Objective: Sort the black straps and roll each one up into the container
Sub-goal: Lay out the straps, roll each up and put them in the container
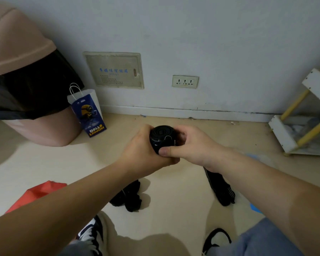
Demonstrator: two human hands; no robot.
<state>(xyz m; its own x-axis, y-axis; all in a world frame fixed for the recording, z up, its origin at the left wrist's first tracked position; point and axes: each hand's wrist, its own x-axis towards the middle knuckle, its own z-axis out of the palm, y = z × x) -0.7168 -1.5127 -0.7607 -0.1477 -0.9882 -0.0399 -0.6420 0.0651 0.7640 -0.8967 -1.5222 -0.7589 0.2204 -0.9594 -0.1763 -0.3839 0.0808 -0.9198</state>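
A black strap wound into a tight roll [162,136] is held up in front of me at mid-frame. My left hand [144,152] grips it from the left and below. My right hand [188,143] grips it from the right, thumb pressed on its lower edge. A crumpled heap of black straps [127,197] lies on the floor under my arms. Another black strap [221,187] lies stretched out to the right, partly hidden by my right forearm. A red container [39,193] shows at the lower left, mostly behind my left arm.
A pink bin [20,52] with a black liner stands at the left by the wall, a blue paper bag [88,113] beside it. A white and yellow rack [307,119] stands at the right. My shoes [92,235] are at the bottom edge.
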